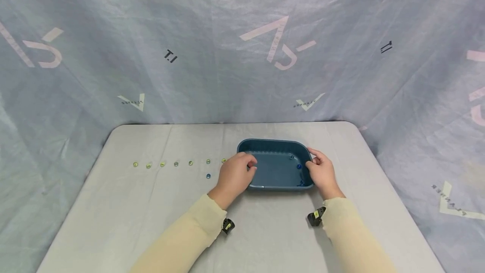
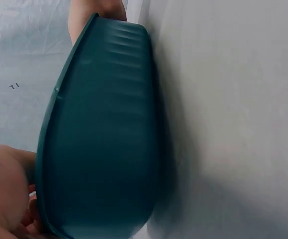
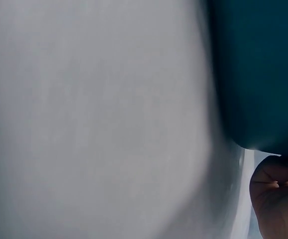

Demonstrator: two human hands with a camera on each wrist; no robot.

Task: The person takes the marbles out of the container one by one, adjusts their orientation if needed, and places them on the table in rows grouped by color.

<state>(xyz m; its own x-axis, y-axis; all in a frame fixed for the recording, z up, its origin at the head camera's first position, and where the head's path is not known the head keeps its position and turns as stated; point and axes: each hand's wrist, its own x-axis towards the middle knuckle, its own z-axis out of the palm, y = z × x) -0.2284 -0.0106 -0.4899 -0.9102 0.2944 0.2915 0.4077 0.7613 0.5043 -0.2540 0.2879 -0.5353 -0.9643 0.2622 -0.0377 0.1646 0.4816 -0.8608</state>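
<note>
A dark teal rectangular tray [image 1: 274, 167] stands on the table. At its right end my right hand [image 1: 322, 174] grips the rim, thumb over the inner side and fingers outside. My left hand [image 1: 235, 175] is over the tray's left end, fingers curled inward past the rim; I cannot tell whether they pinch anything. In the left wrist view the tray's outer wall [image 2: 99, 129] hides part of those fingers. Several glass marbles lie in the tray's right part, among them a blue marble [image 1: 299, 166].
On the white table [image 1: 113, 210], a row of several marbles, mostly yellow-green, runs leftward from the tray, beginning near a marble [image 1: 223, 161] by my left hand. A single blue marble [image 1: 208, 176] lies in front of the row. Grey printed cloth [image 1: 212, 66] hangs behind the table.
</note>
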